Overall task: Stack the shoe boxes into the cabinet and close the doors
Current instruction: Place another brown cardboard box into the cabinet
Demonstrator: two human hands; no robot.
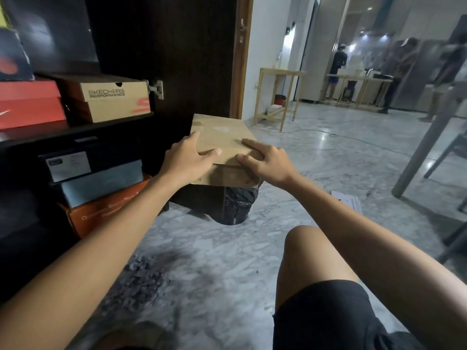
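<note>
A plain brown shoe box (222, 133) sits on a black box (202, 202) on the floor, just right of the open cabinet (75, 132). My left hand (187, 157) holds its near left corner, thumb across the lid. My right hand (265, 162) grips the near right corner, fingers over the lid's edge. On the upper cabinet shelf stand a tan Skechers box (108, 99) and a red box (30, 104). Below, a black-and-grey box (96, 175) lies on an orange box (106, 208).
The dark cabinet door (164, 46) stands open behind the brown box, its hinge (156, 89) showing. Crumpled black plastic (238, 205) sits under the box's right end. My bare knee (310, 251) is over the marble floor. A table leg (424, 147), chair and papers (350, 203) lie right; people stand far back.
</note>
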